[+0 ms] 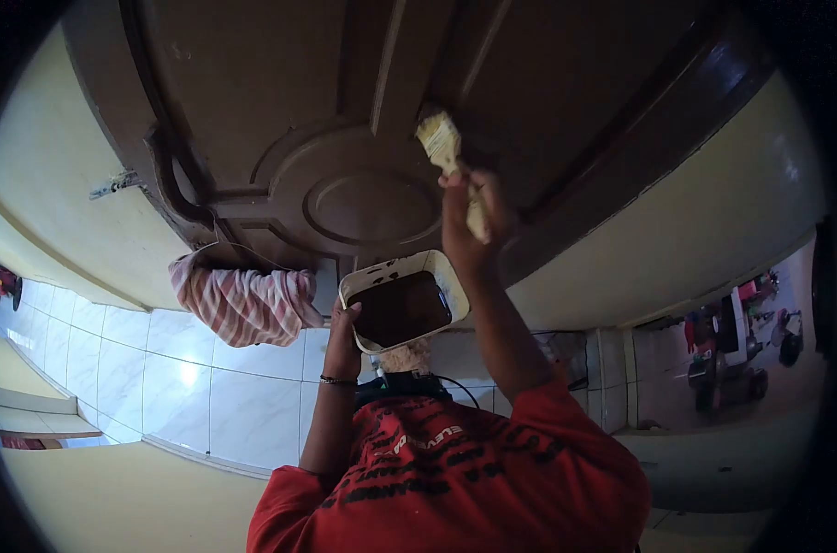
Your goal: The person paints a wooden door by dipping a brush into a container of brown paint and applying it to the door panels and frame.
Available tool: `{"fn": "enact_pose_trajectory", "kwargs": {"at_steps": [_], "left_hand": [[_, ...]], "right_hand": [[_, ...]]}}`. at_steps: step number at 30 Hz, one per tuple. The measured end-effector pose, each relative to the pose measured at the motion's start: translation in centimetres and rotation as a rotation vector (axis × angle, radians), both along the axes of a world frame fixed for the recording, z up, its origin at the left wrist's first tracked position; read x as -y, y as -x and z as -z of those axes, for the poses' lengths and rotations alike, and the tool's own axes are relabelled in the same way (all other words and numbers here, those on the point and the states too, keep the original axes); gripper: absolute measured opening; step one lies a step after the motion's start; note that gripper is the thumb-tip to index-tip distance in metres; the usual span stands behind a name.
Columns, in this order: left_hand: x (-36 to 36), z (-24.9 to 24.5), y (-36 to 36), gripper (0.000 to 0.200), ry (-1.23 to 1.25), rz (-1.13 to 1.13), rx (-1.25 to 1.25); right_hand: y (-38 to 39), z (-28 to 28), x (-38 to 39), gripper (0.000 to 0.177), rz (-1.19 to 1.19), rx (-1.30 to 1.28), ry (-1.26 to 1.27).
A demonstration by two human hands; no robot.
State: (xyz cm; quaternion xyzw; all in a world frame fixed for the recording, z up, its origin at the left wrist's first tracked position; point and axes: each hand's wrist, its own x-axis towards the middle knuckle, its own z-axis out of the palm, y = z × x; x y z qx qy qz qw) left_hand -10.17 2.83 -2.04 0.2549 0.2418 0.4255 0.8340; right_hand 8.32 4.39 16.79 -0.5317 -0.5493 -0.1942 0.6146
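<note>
My right hand (475, 217) is closed around the handle of a paintbrush (441, 138). The brush's bristles are at the surface of a dark brown panelled door (372, 207), just above its round raised panel. Lower down, my left hand (343, 327) grips the left side of a pale, rounded rectangular tub (451, 281). Dark brown paint (400, 309) lies inside the tub, with smears on its inner wall. The fingers beneath the tub are hidden.
A striped pink and white towel (248, 300) hangs by the door's curved handle (174, 189). A metal latch (114, 184) sits at the door's left edge. Pale walls (612, 249) flank it, above glossy white floor tiles (193, 396). Assorted items (732, 341) stand at far right.
</note>
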Motion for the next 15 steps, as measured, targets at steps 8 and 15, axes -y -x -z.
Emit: {"fn": "enact_pose_trajectory", "kwargs": {"at_steps": [8,15], "left_hand": [[-0.7,0.2,-0.6,0.053,-0.023,0.037,0.018],[-0.6,-0.2,-0.6,0.051,-0.011,-0.016,0.018]], "right_hand": [[0.1,-4.5,3.1,0.016,0.002,-0.104,0.248],[-1.5,-5.0,2.9,0.018,-0.012,0.137,0.326]]}}
